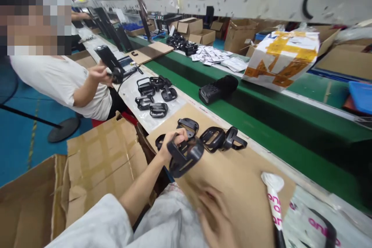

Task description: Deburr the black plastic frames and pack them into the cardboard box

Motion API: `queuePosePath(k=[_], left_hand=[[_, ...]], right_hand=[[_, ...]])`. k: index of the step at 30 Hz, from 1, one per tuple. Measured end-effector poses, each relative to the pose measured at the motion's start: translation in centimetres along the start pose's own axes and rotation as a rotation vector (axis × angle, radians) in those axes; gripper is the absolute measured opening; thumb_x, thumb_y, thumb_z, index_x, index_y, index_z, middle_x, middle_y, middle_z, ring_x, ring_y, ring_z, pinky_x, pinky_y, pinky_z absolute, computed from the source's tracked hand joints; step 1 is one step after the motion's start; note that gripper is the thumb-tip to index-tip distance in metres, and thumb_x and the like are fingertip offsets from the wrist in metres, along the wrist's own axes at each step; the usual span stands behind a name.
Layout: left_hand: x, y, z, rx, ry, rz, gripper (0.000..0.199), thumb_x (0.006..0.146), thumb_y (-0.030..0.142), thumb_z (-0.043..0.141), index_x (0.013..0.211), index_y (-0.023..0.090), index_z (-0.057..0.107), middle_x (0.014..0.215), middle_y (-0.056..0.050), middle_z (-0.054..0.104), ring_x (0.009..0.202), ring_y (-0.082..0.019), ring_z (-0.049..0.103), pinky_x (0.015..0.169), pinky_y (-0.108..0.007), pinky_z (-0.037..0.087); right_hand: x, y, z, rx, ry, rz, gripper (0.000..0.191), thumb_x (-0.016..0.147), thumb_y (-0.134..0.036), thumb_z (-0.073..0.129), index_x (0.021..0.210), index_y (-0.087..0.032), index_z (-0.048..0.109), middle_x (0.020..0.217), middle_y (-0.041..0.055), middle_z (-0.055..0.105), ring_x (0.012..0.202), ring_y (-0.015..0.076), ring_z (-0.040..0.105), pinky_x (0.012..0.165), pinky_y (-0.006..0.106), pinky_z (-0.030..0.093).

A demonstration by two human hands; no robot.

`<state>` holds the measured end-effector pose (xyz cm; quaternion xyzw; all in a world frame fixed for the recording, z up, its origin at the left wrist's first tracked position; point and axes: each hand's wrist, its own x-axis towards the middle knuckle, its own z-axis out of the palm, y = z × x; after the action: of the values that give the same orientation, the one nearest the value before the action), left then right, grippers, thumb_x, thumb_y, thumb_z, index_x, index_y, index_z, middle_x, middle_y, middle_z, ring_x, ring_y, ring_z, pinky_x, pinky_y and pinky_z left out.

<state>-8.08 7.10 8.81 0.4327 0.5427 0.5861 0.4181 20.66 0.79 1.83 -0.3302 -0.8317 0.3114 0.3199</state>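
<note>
My left hand (174, 141) grips a black plastic bracket (186, 157) with an open frame, held above the brown board (241, 186). Blurred by motion, my right hand (215, 213) is low over the board near my lap, its fingers stretched out and holding nothing visible. Several like brackets lie just beyond the held one, among them a black bracket (213, 138) and another black bracket (235, 138). At the right of the board lies a white-wrapped tool (274, 201) with pink lettering and a dark handle.
More black brackets (158, 110) rest on the white bench at left. A co-worker (87, 85) holds a black device there. The green conveyor (252, 120) carries a black part (217, 88) and a taped white box (283, 60). Cardboard boxes (104, 166) stand left of my arm.
</note>
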Motion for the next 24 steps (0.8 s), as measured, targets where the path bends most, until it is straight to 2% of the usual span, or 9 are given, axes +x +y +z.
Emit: queuePosePath(k=[2,4,9,12,14,17,19,21,24], left_hand=[[0.7,-0.6,0.6,0.053,0.018,0.098,0.053,0.081,0.063,0.068,0.059,0.019,0.048,0.069,-0.002,0.048,0.069,-0.017,0.044,0.069,-0.033,0.038],[1.4,-0.7,0.9,0.087,0.018,0.156,0.049,0.086,0.058,0.065,0.061,0.019,0.049,0.069,-0.001,0.048,0.067,-0.016,0.044,0.068,-0.032,0.036],[1.9,0.4,0.2,-0.094,-0.019,0.124,0.048,0.086,0.055,0.064,0.06,0.019,0.045,0.067,0.0,0.046,0.063,-0.014,0.042,0.062,-0.03,0.034],[1.4,2.4,-1.5,-0.008,0.004,0.153,0.049,0.085,0.053,0.069,0.059,0.019,0.045,0.06,0.002,0.043,0.058,-0.012,0.037,0.057,-0.028,0.031],[1.2,3.8,-3.5,0.102,0.102,0.197,0.051,0.08,0.047,0.076,0.056,0.019,0.041,0.058,0.003,0.043,0.057,-0.01,0.037,0.056,-0.026,0.031],[1.9,5.1,-7.8,0.141,0.368,0.233,0.043,0.071,0.034,0.081,0.063,0.02,0.041,0.06,0.005,0.046,0.053,-0.008,0.038,0.051,-0.022,0.029],[3.1,5.3,-11.6,0.067,0.566,0.212,0.033,0.067,0.028,0.078,0.077,0.022,0.047,0.06,0.008,0.046,0.045,-0.006,0.035,0.044,-0.02,0.024],[4.9,5.1,-15.8,-0.001,0.742,0.198,0.034,0.066,0.023,0.071,0.093,0.023,0.05,0.059,0.01,0.047,0.04,-0.006,0.034,0.04,-0.02,0.022],[7.6,4.4,-21.6,0.073,0.974,0.116,0.02,0.076,0.023,0.059,0.091,0.022,0.046,0.058,0.009,0.045,0.043,-0.008,0.043,0.043,-0.019,0.034]], right_hand=[[1.5,-2.3,3.0,0.084,-0.173,-0.023,0.034,0.095,-0.021,0.061,0.127,-0.032,0.071,0.137,0.0101,0.066,0.128,0.0297,0.066,0.101,0.043,0.063],[2.8,-3.3,4.7,0.154,-0.222,-0.006,0.033,0.097,-0.018,0.057,0.123,-0.031,0.072,0.136,0.0092,0.065,0.129,0.0269,0.065,0.104,0.041,0.06],[4.7,-1.7,4.9,0.259,-0.194,0.066,0.028,0.101,-0.016,0.05,0.115,-0.026,0.073,0.12,0.0092,0.071,0.116,0.0232,0.069,0.1,0.038,0.06],[4.6,-0.8,4.8,0.272,-0.148,0.056,0.028,0.101,-0.015,0.048,0.111,-0.023,0.072,0.114,0.01,0.072,0.109,0.0228,0.071,0.095,0.036,0.061],[4.4,-0.5,5.1,0.26,-0.133,0.038,0.026,0.101,-0.015,0.049,0.11,-0.023,0.072,0.112,0.0101,0.072,0.108,0.0231,0.071,0.093,0.035,0.062],[4.2,0.0,5.5,0.235,-0.093,0.002,0.024,0.1,-0.015,0.051,0.108,-0.023,0.072,0.108,0.0091,0.074,0.103,0.0231,0.073,0.089,0.033,0.063],[4.1,0.5,5.8,0.224,-0.072,-0.025,0.023,0.099,-0.015,0.053,0.106,-0.024,0.073,0.106,0.0087,0.074,0.101,0.023,0.074,0.087,0.032,0.064],[4.0,1.0,6.1,0.211,-0.069,-0.056,0.022,0.098,-0.015,0.055,0.105,-0.024,0.074,0.105,0.0087,0.075,0.099,0.0231,0.075,0.086,0.031,0.064],[4.0,1.9,6.4,0.194,-0.055,-0.096,0.022,0.096,-0.014,0.056,0.104,-0.024,0.075,0.103,0.0087,0.076,0.097,0.0231,0.076,0.084,0.03,0.065]])
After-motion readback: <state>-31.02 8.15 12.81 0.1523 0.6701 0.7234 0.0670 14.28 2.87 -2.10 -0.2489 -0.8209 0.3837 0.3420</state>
